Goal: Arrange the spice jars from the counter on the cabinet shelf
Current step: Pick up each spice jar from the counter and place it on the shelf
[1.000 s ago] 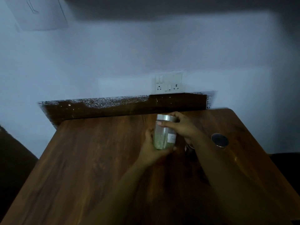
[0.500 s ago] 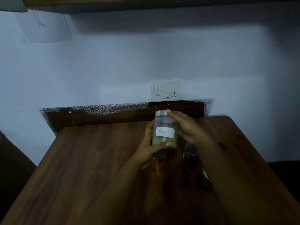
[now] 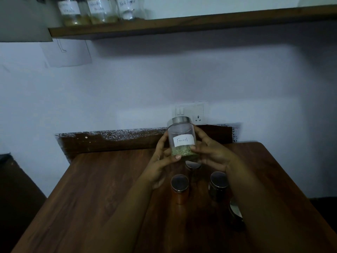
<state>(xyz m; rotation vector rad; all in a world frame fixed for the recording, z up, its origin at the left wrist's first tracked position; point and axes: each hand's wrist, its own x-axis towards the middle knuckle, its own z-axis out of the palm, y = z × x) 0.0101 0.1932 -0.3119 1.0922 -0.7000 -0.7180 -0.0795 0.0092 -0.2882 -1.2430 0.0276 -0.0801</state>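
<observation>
Both hands, left hand [image 3: 160, 161] and right hand [image 3: 211, 154], cup the upright fennel jar [image 3: 182, 139] above the counter [image 3: 102, 189], far below the shelf [image 3: 182, 24]; smooth, breakable glass, probably light, best gripped round its lower sides.

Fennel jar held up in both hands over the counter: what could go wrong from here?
The fennel jar is held directly above the lidded jars on the counter; a slip from the left hand or right hand could topple them. The shelf is high, so placing it means a stretch.
</observation>
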